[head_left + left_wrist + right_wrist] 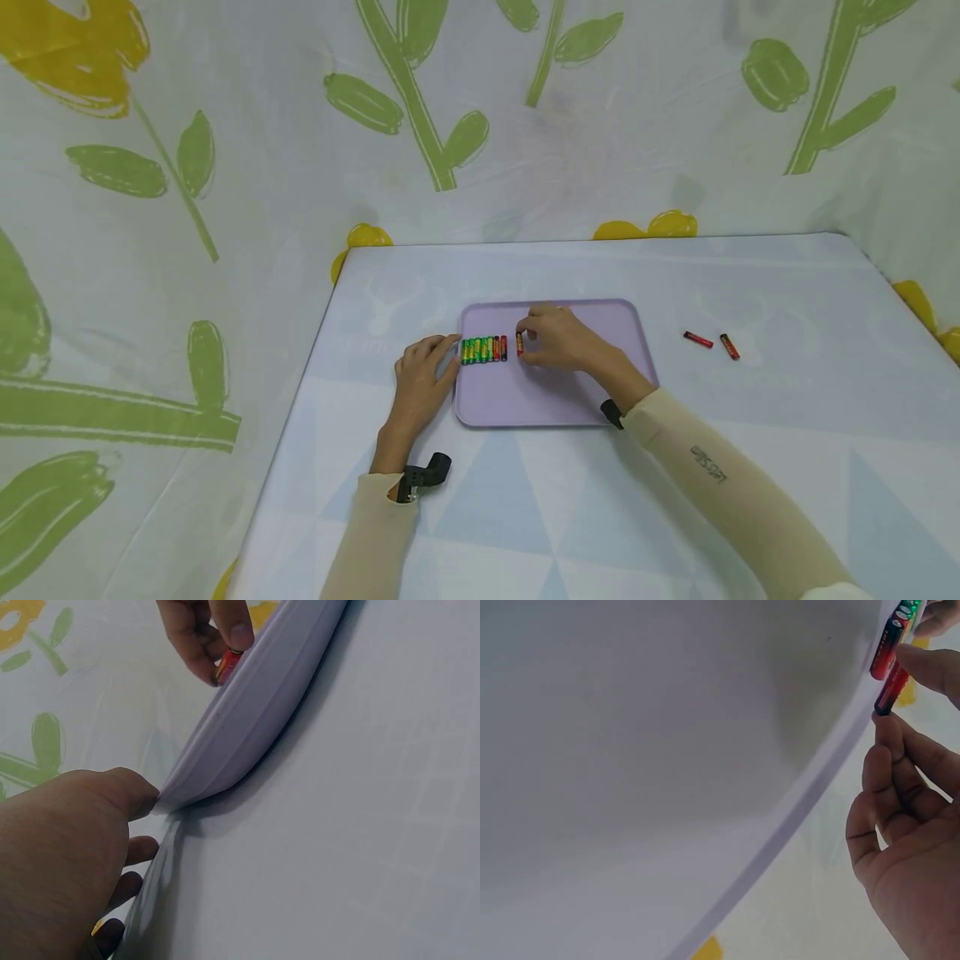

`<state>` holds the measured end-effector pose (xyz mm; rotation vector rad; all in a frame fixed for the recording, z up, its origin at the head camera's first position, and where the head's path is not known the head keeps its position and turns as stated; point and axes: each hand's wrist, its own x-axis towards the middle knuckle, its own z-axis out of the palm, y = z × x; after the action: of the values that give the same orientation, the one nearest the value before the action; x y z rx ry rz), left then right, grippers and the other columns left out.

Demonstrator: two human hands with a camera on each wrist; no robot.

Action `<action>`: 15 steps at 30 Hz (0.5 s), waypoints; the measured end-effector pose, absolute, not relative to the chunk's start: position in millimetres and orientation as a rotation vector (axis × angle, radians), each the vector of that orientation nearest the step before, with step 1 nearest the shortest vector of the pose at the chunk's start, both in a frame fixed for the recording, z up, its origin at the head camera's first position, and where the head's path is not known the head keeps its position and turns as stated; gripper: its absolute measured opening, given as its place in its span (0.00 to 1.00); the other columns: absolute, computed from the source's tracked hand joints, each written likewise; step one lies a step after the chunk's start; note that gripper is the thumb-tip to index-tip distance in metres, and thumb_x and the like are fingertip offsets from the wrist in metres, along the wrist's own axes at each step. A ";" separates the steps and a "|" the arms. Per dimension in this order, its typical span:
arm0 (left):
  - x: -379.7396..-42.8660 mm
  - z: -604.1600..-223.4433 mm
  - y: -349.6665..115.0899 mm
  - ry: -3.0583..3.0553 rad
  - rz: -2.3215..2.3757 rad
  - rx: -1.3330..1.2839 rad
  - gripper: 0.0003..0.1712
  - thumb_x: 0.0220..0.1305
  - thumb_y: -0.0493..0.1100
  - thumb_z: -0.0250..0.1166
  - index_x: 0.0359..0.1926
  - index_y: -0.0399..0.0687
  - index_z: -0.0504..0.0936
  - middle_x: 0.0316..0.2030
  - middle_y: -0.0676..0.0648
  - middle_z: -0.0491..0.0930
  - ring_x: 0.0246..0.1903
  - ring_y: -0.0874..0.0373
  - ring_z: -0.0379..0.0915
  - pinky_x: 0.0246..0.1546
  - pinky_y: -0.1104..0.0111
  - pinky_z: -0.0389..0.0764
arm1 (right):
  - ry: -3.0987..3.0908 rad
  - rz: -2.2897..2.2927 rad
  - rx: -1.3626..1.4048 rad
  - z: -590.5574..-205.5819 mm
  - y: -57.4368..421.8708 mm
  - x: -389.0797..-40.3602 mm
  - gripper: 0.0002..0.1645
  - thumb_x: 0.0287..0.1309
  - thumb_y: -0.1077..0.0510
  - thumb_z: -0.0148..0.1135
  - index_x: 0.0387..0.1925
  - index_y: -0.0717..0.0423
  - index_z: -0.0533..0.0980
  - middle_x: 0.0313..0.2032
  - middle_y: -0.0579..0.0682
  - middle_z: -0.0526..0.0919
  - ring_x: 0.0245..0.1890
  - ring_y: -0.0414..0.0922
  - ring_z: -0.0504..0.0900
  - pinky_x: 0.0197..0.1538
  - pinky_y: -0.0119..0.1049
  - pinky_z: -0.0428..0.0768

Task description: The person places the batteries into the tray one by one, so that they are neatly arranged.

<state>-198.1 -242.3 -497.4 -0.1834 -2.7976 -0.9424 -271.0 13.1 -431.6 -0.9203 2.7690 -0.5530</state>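
Between thumb and fingertips, my right hand pinches a red and black battery, held upright lengthwise over the middle of a lilac tray. Just left of it, several green batteries lie side by side in a row inside the tray, with red batteries at the row's right end. My left hand rests at the tray's left edge, fingers loosely bent; the left wrist view shows its thumb at the rim. In the right wrist view the pinched battery sits close to the row's end.
Two loose red batteries, one nearer and one farther right, lie on the table right of the tray. Behind the table hangs a cloth printed with green leaves and yellow flowers.
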 end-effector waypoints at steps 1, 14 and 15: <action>-198.0 -496.9 -242.0 -2.795 -0.948 -0.186 0.25 0.76 0.53 0.55 0.70 0.61 0.72 0.65 0.48 0.70 0.66 0.47 0.57 0.64 0.46 0.52 | 2.767 -0.546 -0.922 -432.0 11.8 -271.5 0.24 0.53 0.53 0.75 0.52 0.55 0.82 0.38 0.47 0.77 0.42 0.47 0.72 0.54 0.47 0.67; -197.5 -493.0 -239.2 -2.797 -0.970 -0.163 0.24 0.76 0.52 0.56 0.70 0.60 0.73 0.65 0.48 0.70 0.66 0.47 0.57 0.65 0.47 0.52 | 2.764 -0.500 -0.951 -440.2 1.0 -278.5 0.25 0.54 0.51 0.76 0.52 0.56 0.82 0.38 0.48 0.76 0.40 0.46 0.71 0.52 0.47 0.68; -197.4 -492.3 -239.0 -2.791 -0.970 -0.165 0.24 0.75 0.51 0.56 0.70 0.59 0.73 0.65 0.48 0.71 0.65 0.47 0.58 0.65 0.46 0.52 | 2.758 -0.501 -0.954 -439.4 0.5 -278.4 0.26 0.54 0.51 0.76 0.53 0.56 0.82 0.38 0.48 0.77 0.40 0.46 0.72 0.51 0.46 0.68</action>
<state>-197.4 -239.0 -492.3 -0.1655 -2.7914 -0.9696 -278.4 0.5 -439.4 -0.9538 2.7584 -0.5012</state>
